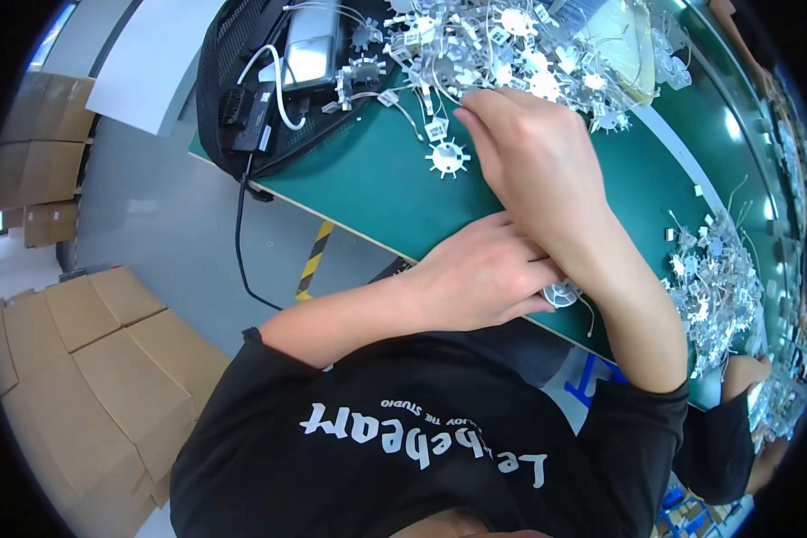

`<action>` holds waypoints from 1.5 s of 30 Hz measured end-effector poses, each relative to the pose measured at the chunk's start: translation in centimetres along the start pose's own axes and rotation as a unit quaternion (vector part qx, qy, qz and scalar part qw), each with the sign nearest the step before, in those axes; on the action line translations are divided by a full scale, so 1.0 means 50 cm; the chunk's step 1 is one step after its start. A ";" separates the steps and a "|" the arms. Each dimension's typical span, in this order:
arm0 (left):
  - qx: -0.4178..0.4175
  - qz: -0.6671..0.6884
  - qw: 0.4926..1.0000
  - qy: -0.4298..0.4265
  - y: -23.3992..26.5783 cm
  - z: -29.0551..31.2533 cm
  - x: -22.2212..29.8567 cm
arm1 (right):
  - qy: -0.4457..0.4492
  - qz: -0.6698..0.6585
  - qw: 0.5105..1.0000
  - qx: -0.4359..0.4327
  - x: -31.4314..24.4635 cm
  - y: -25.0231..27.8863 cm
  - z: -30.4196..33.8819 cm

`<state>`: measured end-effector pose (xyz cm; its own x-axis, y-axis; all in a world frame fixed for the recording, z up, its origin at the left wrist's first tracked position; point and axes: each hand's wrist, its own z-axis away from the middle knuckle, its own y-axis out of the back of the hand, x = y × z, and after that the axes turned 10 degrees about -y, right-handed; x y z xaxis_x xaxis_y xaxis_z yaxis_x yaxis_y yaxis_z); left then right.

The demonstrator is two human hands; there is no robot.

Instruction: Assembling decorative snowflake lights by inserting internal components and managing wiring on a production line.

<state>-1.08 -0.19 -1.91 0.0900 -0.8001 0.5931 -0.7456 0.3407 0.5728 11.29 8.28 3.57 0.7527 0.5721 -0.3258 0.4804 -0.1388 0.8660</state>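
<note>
My right hand reaches across to the near edge of a heap of silvery gear-shaped parts with thin white wires. Its thumb and forefinger are pinched together; what lies between them is too small to make out. Below it, my left hand curls at the table's near edge, closed on a clear round plastic part that shows past the fingers. A thin wire hangs beside that part. The right forearm crosses over the left fingertips and hides some of them. One toothed metal disc lies apart on the green table.
On the green tabletop, a black mesh tray at left holds a phone-like device and a black adapter. A cable hangs off the edge. Another heap lies at right, near another person's arm. Cardboard boxes stand left.
</note>
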 end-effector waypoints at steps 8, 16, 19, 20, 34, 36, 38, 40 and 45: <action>0.111 0.069 0.991 0.005 0.017 -0.009 -0.004 | -0.220 -0.269 0.932 0.104 -0.018 0.222 0.075; 0.066 0.824 0.494 0.270 0.054 -0.068 0.024 | 0.038 -0.225 0.972 0.047 0.031 0.269 0.192; -0.036 0.905 0.298 0.301 0.032 -0.052 0.007 | -0.002 -0.252 0.967 0.026 0.017 0.268 0.236; -0.041 0.915 0.279 0.289 0.010 -0.032 -0.003 | -0.015 -0.264 0.964 0.013 0.017 0.263 0.250; 0.030 0.529 0.782 0.330 0.071 -0.058 0.054 | 0.010 -0.083 0.991 0.109 -0.010 0.173 0.298; -0.005 0.463 0.822 0.332 0.080 -0.065 0.054 | 0.023 -0.121 0.990 0.069 -0.008 0.164 0.300; -0.020 0.431 0.837 0.336 0.077 -0.063 0.050 | -0.035 -0.128 0.988 0.073 -0.014 0.161 0.310; -0.021 0.338 0.902 0.269 0.069 -0.054 0.044 | -0.066 -0.132 0.987 0.071 -0.013 0.154 0.317; 0.063 0.085 0.994 0.018 0.028 -0.051 0.005 | -0.146 -0.172 0.971 0.074 0.001 0.136 0.339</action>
<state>-0.44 1.37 0.48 -0.0229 -0.7171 0.6966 -0.8284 0.4036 0.3883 22.22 -6.35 3.01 0.6214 0.3540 -0.6989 0.7692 -0.1064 0.6301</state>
